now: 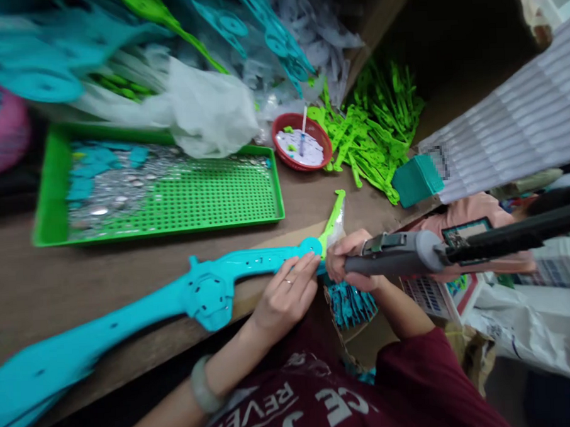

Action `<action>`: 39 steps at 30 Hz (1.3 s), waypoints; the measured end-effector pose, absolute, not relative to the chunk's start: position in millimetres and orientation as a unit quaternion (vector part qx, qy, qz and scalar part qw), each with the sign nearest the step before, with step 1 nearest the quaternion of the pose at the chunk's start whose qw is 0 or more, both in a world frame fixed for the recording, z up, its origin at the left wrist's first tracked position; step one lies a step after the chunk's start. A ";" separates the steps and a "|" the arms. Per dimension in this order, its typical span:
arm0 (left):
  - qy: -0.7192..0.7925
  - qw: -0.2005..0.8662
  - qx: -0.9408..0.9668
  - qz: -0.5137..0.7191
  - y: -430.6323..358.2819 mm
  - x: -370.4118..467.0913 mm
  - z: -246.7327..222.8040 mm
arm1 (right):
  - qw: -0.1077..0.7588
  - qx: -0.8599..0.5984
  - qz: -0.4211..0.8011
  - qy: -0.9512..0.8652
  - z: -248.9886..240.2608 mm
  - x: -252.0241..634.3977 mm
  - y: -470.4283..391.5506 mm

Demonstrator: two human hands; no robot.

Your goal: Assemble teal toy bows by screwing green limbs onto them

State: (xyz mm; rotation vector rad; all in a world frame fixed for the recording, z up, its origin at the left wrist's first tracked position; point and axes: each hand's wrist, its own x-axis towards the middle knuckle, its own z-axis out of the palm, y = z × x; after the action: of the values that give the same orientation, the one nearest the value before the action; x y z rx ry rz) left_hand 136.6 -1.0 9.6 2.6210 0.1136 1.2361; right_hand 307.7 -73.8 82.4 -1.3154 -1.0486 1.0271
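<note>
A long turquoise plastic piece lies across the table from the lower left to the centre. A lime-green arm joins its right end at a round joint. My left hand, with a ring on one finger and a bangle at the wrist, presses on the turquoise piece beside that joint, fingers together. My right hand is wrapped round the front of a grey cylindrical power tool, held sideways with its tip at the joint. The tool's tip is hidden by the fingers.
A green tray holds small metal parts and turquoise pieces. Beyond it are a red bowl, lime-green parts, a teal box and plastic bags. Turquoise parts fill a carton below. Another person's pink sleeve shows at right.
</note>
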 end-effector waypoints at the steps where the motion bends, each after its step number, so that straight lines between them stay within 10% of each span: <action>1: 0.047 0.121 0.895 0.427 -2.7 138.3 9.1 | 0.546 -0.514 0.453 -0.482 92.2 307.4 -67.0; 7: 0.069 0.100 0.909 0.399 -17.2 148.5 25.4 | 0.713 -0.405 0.266 -0.506 118.2 281.2 59.4; 14: 0.142 0.142 0.898 0.393 20.2 52.0 60.6 | 0.715 -0.467 0.220 -0.471 57.3 270.5 184.4; 39: 0.214 0.051 0.911 0.350 40.8 33.4 23.5 | 0.611 -0.536 0.247 -0.528 101.4 237.2 73.7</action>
State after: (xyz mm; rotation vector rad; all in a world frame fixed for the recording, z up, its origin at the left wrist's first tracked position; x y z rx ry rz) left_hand 33.4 40.8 23.5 2.7709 0.6506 1.0650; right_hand 237.2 73.7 101.4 -1.2371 -1.2174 0.5691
